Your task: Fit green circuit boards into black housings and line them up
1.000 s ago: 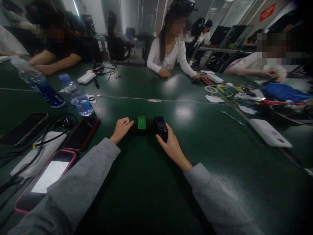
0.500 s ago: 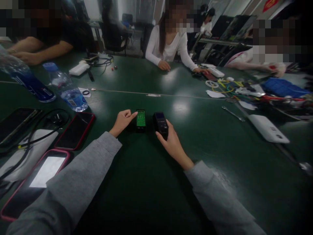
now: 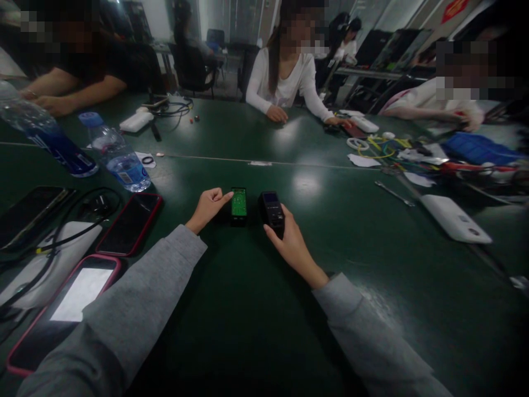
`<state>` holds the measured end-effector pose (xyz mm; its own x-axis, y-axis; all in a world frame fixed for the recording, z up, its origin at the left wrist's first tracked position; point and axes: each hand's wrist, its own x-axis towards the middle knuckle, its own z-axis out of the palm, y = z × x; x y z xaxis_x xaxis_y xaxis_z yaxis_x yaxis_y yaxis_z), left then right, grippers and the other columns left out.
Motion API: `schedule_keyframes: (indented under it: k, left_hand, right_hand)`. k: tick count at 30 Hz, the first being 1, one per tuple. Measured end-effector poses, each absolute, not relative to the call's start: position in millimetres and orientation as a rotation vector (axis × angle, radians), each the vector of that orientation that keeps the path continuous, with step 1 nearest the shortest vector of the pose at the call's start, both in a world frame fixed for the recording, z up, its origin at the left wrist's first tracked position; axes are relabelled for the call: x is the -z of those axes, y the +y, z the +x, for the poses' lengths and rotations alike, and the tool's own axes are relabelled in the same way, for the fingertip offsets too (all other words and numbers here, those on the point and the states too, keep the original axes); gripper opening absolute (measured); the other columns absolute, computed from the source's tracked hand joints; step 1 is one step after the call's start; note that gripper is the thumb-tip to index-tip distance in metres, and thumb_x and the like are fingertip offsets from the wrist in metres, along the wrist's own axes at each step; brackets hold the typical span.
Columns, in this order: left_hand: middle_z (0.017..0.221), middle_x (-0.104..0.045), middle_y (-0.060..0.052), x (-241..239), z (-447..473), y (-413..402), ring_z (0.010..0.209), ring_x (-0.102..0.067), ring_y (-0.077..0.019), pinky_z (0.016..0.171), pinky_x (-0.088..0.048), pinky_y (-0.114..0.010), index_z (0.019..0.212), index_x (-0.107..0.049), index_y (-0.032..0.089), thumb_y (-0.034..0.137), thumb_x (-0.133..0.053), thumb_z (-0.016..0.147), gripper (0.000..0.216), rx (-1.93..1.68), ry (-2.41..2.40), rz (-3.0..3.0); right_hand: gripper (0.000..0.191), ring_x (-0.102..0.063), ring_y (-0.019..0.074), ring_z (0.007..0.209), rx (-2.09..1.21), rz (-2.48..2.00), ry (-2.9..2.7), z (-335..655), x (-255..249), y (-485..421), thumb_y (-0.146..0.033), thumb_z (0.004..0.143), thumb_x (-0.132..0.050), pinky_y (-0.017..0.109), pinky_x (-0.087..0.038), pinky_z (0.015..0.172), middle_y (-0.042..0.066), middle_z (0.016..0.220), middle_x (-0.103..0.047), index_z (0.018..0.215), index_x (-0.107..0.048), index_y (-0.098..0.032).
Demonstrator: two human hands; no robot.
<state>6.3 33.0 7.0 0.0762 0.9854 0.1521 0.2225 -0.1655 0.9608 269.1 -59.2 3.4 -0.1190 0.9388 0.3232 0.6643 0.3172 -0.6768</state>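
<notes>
A green circuit board (image 3: 238, 204) sits in a small black case on the dark green table, in front of me. At its left is my left hand (image 3: 206, 208), with the fingers curled in and one digit, which looks like the thumb, stretched to the board's upper left edge. A black handheld device (image 3: 271, 208) with a small dark screen and buttons is to the right of the board. My right hand (image 3: 291, 240) is wrapped around its lower right side, the thumb at its lower left. The screen's lettering is too small to read.
Phones (image 3: 130, 225), a white power bank (image 3: 68, 248) and black cables lie left; bottles (image 3: 119, 154) stand beyond them. Right are a wrench-like tool (image 3: 394, 193), a white device (image 3: 454, 218) and a pile of cables with a blue item (image 3: 479, 148). Several people sit around the table.
The view has shifted slightly, so things at the left appear a little lower and further right. Both hands keep their places at the board and the handheld device.
</notes>
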Motion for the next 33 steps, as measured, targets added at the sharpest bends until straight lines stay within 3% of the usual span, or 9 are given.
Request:
schedule_keyframes:
  k: [11, 15, 19, 33]
  left_hand:
    - [0.057, -0.033, 0.007, -12.6, 8.2, 31.9, 0.053, -0.032, -0.0092, 0.052, -0.027, -0.025, 0.059, -0.029, 0.023, 0.044, -0.071, 0.084, 0.053, -1.156, 1.304, 1.558]
    - [0.056, -0.032, 0.007, -13.0, 8.1, 32.6, 0.053, -0.031, -0.0094, 0.052, -0.027, -0.024, 0.058, -0.029, 0.022, 0.045, -0.071, 0.082, 0.054, -1.166, 1.318, 1.591]
    - [0.056, -0.033, 0.007, -14.5, 7.2, 32.0, 0.053, -0.031, -0.0096, 0.053, -0.027, -0.024, 0.058, -0.029, 0.022, 0.049, -0.072, 0.081, 0.055, -1.152, 1.326, 1.605]
    - [0.057, -0.033, 0.007, -7.3, 3.8, 35.4, 0.055, -0.032, -0.0107, 0.055, -0.028, -0.025, 0.058, -0.031, 0.023, 0.044, -0.07, 0.086, 0.052, -1.178, 1.292, 1.674]
  right_hand:
    - [0.075, -0.051, 0.0385, 0.135, -0.48, -1.416, -1.864, 268.0, -6.4, -58.9, -0.047, 0.094, -0.059, 0.063, -0.043, 0.112, 0.023, 0.149, -0.05, 0.155, -0.034, -0.013]
    - [0.072, -0.067, 0.0363, 0.112, -0.564, -1.474, -1.723, 268.3, -4.3, -59.1, -0.046, 0.09, -0.06, 0.057, -0.054, 0.097, 0.023, 0.129, -0.064, 0.148, -0.039, -0.011]
    - [0.065, -0.07, 0.0325, 0.096, -0.597, -1.474, -1.631, 269.1, -1.0, -57.2, -0.045, 0.086, -0.061, 0.051, -0.058, 0.086, 0.019, 0.116, -0.069, 0.142, -0.043, -0.014]
    - [0.067, -0.06, 0.0344, 0.126, -0.373, -1.33, -1.866, 266.2, -6.7, -60.2, -0.031, 0.091, -0.058, 0.057, -0.05, 0.106, 0.02, 0.141, -0.056, 0.153, -0.038, -0.014]
